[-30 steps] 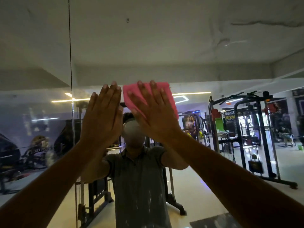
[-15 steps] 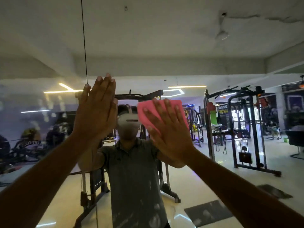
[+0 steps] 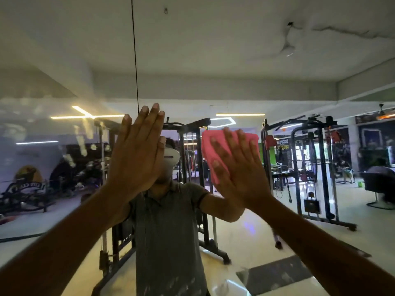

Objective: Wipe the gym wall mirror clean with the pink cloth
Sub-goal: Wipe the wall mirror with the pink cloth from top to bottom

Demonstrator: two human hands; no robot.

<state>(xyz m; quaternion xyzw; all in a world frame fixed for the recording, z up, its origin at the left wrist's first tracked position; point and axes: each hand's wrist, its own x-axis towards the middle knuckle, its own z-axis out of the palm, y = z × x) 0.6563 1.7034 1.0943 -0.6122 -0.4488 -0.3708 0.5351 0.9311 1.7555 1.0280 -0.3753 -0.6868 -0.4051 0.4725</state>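
The pink cloth [image 3: 215,150] was pinned flat against the mirror [image 3: 256,60] under the right hand [image 3: 237,167], fingers spread straight over it, cloth poking out above and to the left of the fingertips. The left hand [image 3: 139,150] was flat on the glass too, fingers straight and together, holding nothing, just left of the cloth with a gap between. A dark seam [image 3: 134,52] ran down the mirror to the left hand. Smudges [image 3: 82,135] showed further left, with a reflected rack [image 3: 307,167] on the right.
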